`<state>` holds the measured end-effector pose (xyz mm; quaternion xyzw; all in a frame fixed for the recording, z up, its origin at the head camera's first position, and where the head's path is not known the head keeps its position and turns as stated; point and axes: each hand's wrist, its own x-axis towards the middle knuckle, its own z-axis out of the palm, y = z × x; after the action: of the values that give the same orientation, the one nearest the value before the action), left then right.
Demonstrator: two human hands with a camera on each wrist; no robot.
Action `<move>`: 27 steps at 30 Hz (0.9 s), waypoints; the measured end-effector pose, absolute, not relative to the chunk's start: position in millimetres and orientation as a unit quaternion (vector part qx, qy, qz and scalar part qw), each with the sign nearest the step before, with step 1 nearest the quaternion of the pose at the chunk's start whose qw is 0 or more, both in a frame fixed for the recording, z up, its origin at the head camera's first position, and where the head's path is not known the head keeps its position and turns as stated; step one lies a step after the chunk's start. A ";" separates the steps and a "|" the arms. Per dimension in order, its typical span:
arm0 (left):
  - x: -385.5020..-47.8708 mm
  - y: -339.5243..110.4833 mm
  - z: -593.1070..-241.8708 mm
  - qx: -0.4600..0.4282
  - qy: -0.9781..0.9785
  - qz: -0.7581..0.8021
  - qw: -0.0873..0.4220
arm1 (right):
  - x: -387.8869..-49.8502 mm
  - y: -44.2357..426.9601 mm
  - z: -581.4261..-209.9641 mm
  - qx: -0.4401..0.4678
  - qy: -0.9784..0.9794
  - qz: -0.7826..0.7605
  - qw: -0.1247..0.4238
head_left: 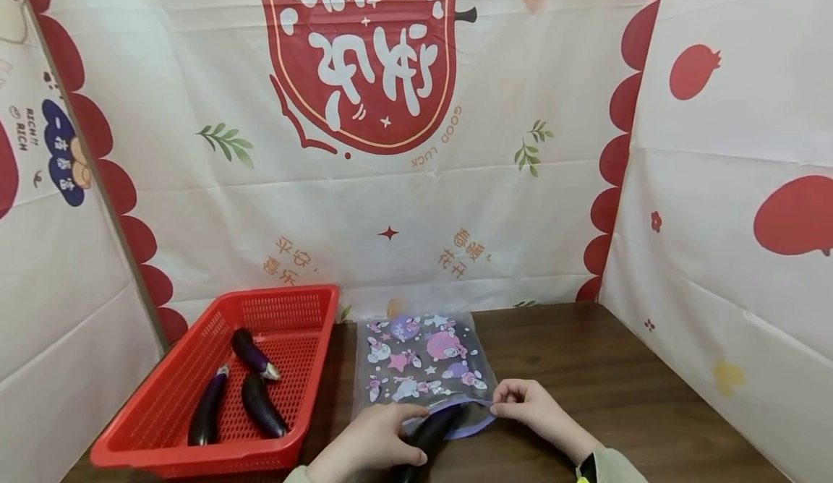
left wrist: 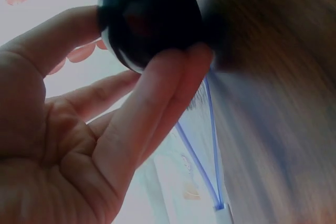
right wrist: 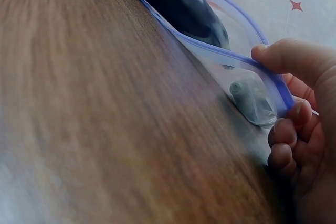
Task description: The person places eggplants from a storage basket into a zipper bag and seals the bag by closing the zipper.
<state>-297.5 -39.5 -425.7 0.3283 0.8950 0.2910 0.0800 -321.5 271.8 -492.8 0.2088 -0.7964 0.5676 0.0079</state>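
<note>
A clear zip bag (head_left: 423, 360) with pink and purple prints lies flat, its purple-edged mouth (right wrist: 210, 50) held apart toward the person. My left hand (head_left: 374, 436) grips a dark eggplant (head_left: 432, 432) between thumb and fingers, its far end inside the mouth. In the left wrist view the eggplant's round end (left wrist: 149, 17) sits in the fingers of my left hand (left wrist: 105, 114). With thumb and fingers my right hand (head_left: 536, 414) pinches the mouth's right corner; the right wrist view shows this hand (right wrist: 310, 108) beside a dark greenish thing (right wrist: 252, 98) seen through the plastic.
A red basket (head_left: 317, 367) stands at the left on the brown wooden table (head_left: 586, 367), with an eggplant (head_left: 210, 407) and two others inside. Printed white cloth (head_left: 520, 237) hangs behind and at both sides. The basket's right wall stands close to the bag's left side.
</note>
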 end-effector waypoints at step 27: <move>-294.5 -16.6 -431.9 0.321 0.914 0.246 -0.019 | -321.0 271.5 -490.8 0.221 -0.793 0.567 0.014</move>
<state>-294.5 -16.6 -431.9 0.3211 0.9144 0.2457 -0.0194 -321.0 271.5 -490.8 0.2208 -0.7933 0.5672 0.0144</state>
